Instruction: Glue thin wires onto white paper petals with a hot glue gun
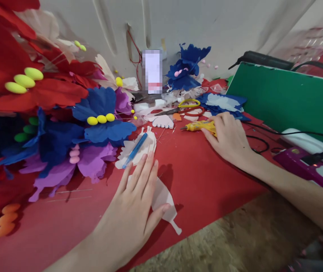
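My left hand point(134, 204) lies flat, fingers stretched out, on a pale petal-shaped cutout point(164, 204) on the red sheet point(195, 177). Just beyond its fingertips a blue pen point(134, 150) rests on another white petal cutout point(143, 145). Farther right, my right hand point(229, 138) is wrapped round the handle of a yellow glue gun point(198, 125), whose nozzle points left. Its black cord point(291, 133) runs off to the right.
Red, blue and purple paper flowers point(65, 113) crowd the left side. Yellow-handled scissors point(182, 107) and more white cutouts point(163, 121) lie behind the glue gun. A green board point(286, 100) leans at the right, with a purple device point(300, 160) below it. Bare floor point(235, 241) shows in front.
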A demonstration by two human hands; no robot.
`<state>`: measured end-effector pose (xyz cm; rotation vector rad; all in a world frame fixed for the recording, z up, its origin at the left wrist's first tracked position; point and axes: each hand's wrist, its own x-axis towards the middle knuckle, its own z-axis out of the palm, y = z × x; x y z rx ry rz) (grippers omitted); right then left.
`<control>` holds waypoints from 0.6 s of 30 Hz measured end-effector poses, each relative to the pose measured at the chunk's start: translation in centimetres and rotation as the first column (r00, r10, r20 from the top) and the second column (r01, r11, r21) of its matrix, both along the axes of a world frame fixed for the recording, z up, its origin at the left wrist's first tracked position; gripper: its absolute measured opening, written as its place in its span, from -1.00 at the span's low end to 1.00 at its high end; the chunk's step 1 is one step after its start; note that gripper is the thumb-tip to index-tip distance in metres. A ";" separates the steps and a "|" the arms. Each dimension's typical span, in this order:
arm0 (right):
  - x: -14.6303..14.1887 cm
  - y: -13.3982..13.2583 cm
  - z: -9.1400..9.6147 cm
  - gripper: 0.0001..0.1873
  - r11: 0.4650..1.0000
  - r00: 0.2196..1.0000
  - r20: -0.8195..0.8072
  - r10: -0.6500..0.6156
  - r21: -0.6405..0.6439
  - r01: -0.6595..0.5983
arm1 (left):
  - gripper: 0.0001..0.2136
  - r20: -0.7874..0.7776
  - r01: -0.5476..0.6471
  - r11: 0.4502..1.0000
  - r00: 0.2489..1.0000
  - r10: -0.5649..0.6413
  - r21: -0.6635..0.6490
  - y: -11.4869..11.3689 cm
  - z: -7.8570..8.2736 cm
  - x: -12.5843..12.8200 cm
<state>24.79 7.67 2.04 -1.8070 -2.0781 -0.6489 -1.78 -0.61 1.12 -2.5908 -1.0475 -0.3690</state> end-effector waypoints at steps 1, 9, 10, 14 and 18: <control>-0.2 0.0 0.1 -0.63 0.996 0.997 -0.013 0.077 0.038 -0.077 | -0.44 -0.006 0.020 1.000 1.000 -0.020 0.001 -0.1 0.0 -0.1; -2.9 2.0 0.3 -0.80 0.645 0.620 0.191 0.761 -0.112 -0.756 | -0.37 -0.085 0.065 0.973 0.993 -0.085 -0.220 -0.1 0.1 -0.1; -3.3 2.2 0.2 -0.79 0.605 0.565 0.245 0.788 -0.139 -0.784 | -0.37 -0.084 0.065 0.970 0.993 -0.086 -0.234 -0.1 0.1 -0.1; -4.3 3.0 -0.2 -0.75 0.564 0.501 0.324 0.802 -0.136 -0.815 | -0.38 -0.078 0.053 0.964 0.994 -0.076 -0.261 -0.2 0.1 -0.1; -4.0 4.6 0.6 -0.73 0.695 0.655 0.311 0.688 -0.025 -0.718 | -0.38 -0.078 0.037 0.956 0.995 -0.062 -0.291 -0.2 0.2 0.0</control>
